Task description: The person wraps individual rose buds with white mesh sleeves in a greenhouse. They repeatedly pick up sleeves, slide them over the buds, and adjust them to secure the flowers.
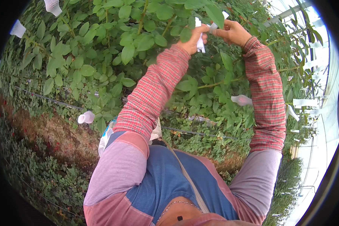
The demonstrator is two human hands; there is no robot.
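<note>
My left hand (pixel 192 40) grips a bundle of white flattened foam net sleeves (pixel 200 42), which stick out above and below the fingers. To its right, my right hand (pixel 234 33) pinches a white net sleeve (pixel 213 27) between thumb and fingers, and the left fingertips touch its near end. A green leaf (pixel 215 14) hangs in front of this sleeve, so I cannot tell whether a bud is inside it. Both hands are among the upper leaves of tall rose bushes (pixel 144 42).
White net sleeves cover stem ends at the upper left (pixel 53 7), lower left (pixel 86 117) and near my right forearm (pixel 241 100). A leafy stem (pixel 223 82) crosses below my hands. A dark hose (pixel 183 132) runs along the row. Bare soil (pixel 70 135) lies at left.
</note>
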